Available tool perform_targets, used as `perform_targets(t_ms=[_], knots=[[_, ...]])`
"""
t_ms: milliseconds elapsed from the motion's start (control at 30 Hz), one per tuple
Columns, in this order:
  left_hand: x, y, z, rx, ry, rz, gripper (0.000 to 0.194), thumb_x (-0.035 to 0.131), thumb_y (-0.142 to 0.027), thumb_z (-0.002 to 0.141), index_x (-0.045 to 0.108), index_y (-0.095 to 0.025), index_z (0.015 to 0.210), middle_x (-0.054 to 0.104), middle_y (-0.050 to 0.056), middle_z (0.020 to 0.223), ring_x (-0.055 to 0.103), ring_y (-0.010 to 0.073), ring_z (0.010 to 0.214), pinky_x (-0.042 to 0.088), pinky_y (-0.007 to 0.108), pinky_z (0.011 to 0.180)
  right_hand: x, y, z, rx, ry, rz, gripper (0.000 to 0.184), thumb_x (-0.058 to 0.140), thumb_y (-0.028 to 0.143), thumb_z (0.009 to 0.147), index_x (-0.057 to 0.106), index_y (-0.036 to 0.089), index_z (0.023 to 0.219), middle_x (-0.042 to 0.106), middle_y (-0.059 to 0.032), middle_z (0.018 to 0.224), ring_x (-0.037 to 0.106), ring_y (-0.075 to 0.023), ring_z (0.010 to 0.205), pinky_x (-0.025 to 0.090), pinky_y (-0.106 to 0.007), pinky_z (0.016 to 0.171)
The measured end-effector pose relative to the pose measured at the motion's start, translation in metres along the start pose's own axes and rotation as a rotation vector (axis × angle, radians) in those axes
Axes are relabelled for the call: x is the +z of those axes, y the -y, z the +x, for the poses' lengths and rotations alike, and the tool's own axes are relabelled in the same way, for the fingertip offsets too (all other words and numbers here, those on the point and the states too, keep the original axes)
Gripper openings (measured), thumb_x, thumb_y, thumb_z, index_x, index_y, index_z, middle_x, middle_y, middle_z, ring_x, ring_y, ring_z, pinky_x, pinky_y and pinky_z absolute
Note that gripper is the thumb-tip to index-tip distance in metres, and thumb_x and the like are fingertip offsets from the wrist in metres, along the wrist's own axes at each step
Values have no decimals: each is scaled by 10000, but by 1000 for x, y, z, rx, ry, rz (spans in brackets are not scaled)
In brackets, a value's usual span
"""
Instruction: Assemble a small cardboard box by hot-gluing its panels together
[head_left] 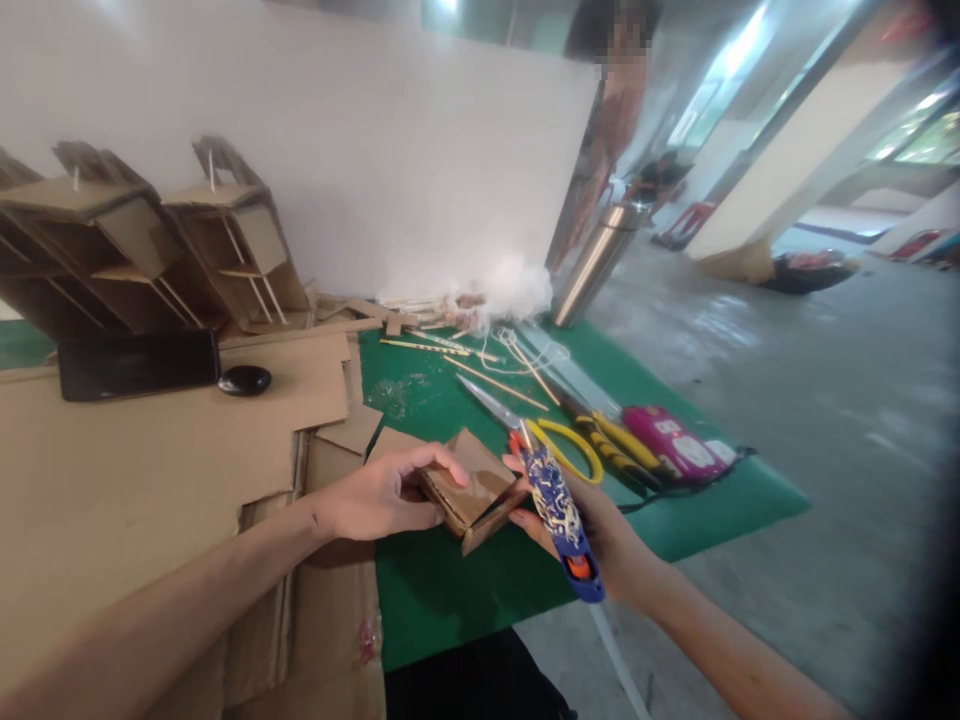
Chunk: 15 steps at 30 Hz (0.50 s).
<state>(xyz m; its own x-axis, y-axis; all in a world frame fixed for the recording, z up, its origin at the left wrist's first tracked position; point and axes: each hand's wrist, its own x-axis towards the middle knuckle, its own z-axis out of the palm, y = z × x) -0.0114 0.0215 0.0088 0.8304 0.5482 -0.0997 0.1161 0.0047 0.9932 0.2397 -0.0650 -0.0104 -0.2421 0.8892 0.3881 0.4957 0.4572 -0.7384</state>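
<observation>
In the head view my left hand (390, 492) pinches a small folded cardboard box (469, 490) from its left side, thumb below and fingers on top. My right hand (592, 530) holds a blue hot glue gun (555, 500) with pale squiggles, an orange nozzle end and an orange switch. Its fingertips also reach the right edge of the cardboard box. Just beyond the glue gun lie scissors (574, 450) with yellow handles, their blades pointing away to the left. Part of the box's underside is hidden by my fingers.
Yellow-black pliers (611, 445) and a magenta device (675, 443) lie right on the green mat (427, 625). Thin sticks (499, 382), white fluff (517, 292) and a metal bottle (604, 262) are behind. Left are cardboard sheets (150, 480), a phone (139, 365), a mouse (245, 380) and cardboard shelves (232, 240).
</observation>
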Motion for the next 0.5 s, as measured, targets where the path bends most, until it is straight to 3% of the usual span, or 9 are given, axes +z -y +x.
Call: perform_targets(t_ms=[167,500], knots=[[1,-1,-1,-35,15,44,361,738,-192,754,602,-238,1085,580,1,972,576,149,831,495,289,740,4,-3,1,26,-22,53,413,685,270,898,655,221,1306,785,-83,1022,769,-256,886,646,-315,799],[4,-3,-1,-10,-12,41,385,793,-224,728,573,-238,1044,526,0,1034,577,158,871,527,301,748,9,-3,-1,40,-111,45,378,689,193,854,683,214,1232,786,-76,995,765,-244,817,652,-309,731]])
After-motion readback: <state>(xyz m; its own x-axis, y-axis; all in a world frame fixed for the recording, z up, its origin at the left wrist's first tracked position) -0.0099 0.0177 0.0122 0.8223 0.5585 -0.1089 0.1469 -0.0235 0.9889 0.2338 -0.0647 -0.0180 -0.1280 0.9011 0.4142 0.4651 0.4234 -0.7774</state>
